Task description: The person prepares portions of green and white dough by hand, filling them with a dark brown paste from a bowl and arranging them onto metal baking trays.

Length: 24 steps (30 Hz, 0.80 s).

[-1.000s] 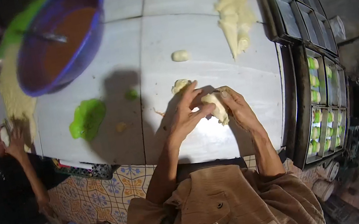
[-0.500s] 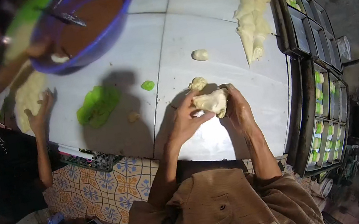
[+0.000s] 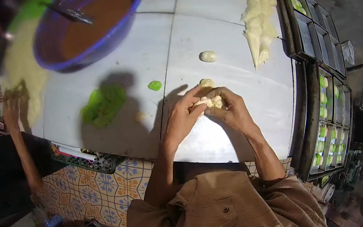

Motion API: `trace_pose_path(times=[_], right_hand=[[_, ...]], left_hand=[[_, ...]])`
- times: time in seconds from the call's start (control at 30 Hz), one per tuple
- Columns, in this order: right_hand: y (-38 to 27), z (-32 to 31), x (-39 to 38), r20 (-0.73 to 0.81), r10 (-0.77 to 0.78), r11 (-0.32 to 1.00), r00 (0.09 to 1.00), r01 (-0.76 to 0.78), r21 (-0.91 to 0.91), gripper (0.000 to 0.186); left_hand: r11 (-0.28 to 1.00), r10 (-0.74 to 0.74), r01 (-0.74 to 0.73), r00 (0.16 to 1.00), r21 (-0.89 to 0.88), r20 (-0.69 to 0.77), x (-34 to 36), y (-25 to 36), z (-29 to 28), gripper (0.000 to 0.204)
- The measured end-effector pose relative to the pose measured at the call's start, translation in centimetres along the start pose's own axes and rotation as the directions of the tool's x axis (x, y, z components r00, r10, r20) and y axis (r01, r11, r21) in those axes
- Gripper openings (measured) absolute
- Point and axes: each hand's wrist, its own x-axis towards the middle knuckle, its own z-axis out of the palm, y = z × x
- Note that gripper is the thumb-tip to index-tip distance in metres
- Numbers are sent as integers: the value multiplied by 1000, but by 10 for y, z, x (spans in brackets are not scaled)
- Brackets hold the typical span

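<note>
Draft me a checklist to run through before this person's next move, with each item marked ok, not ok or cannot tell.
1. Left hand and right hand both on the pale dough piece: ok.
2. A hand free for something else: not ok, both hold that piece.
3. Underside of that piece sound: cannot tell, it is hidden from this view.
4. Small dough lump just beyond the fingers untouched: cannot tell, they nearly overlap in view.
5. Dough roll farther out, apart from both hands: ok.
6. Co-worker's hand away from the person's own: ok, at far left.
</note>
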Motion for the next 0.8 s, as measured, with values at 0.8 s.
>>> trace_pose_path(times=[0.8], right_hand=[[-10,-8,10,77,-85,601,993,-11,799,13]], left_hand=[[491,302,-162,953,856,7,-6,-59,2,42]])
